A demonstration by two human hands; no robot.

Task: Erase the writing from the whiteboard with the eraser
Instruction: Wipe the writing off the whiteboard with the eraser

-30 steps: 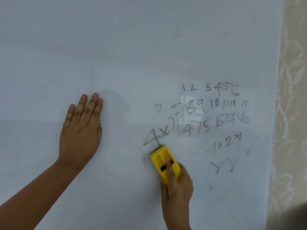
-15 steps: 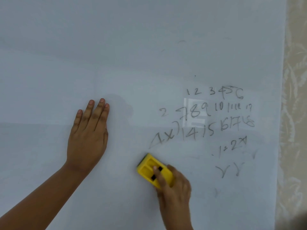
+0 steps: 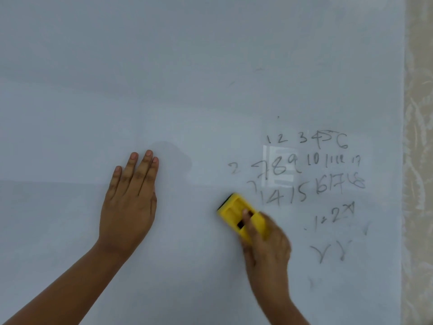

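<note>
Head view, whiteboard: the whiteboard [image 3: 187, 78] fills nearly the whole frame, pale blue-grey, its right edge running down the right side of the picture.
Head view, wall: a strip of cream patterned wall [image 3: 419, 160] shows beyond the board's right edge.
Head view, writing: grey, partly smudged writing [image 3: 304, 174] sits in the right-centre of the frame. Rows of numerals read roughly 1 2 3 4 5 6, then 7 8 9 10 and further digits, then 14 15 16 17 18; a shorter scribble and two check-like marks lie lower right. Several figures are too blurred to read.
Head view, reflection: a bright rectangular glare patch overlaps the 7 8 9.
Head view, eraser: the yellow eraser [image 3: 236, 213] lies flat against the board at centre-right, tilted with its upper end toward the upper left, just below and left of the 14. A dark pad edge shows along its upper-left side.
Head view, right hand: the right hand [image 3: 267, 245] comes up from the lower right and grips the eraser's lower end, one finger laid along its top. The hand is motion-blurred.
Head view, left hand: the left hand [image 3: 130, 202] rests flat and relaxed on the board at left of centre, fingers together and pointing up, holding nothing, well apart from the eraser. Its forearm runs to the lower left corner.
</note>
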